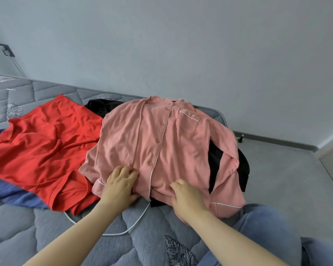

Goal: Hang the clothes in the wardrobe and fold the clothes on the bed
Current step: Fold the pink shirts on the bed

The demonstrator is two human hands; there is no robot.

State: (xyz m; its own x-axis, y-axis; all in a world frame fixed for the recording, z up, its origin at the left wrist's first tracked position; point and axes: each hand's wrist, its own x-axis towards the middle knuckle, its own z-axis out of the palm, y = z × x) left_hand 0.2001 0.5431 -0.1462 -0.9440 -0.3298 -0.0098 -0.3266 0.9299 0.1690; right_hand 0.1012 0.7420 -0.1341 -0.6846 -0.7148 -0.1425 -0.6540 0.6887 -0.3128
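Note:
A pink button-up pyjama shirt (161, 143) with white piping and a chest pocket lies front up near the corner of the grey quilted bed (37, 227). It rests on a black garment (215, 160) that shows beneath it. My left hand (121, 186) is at the shirt's lower left, beside a sleeve cuff, with its fingers curled into the fabric. At the bottom hem, right of the button placket, my right hand (186, 196) grips the cloth with bent fingers. A red garment (42, 146) lies spread and wrinkled to the left.
A blue garment (10, 191) lies under the red one. A white cable (129, 225) loops across the mattress near my arms. My leg in jeans (267, 227) is at the bed's right edge. The grey floor (286, 179) and the wall lie beyond.

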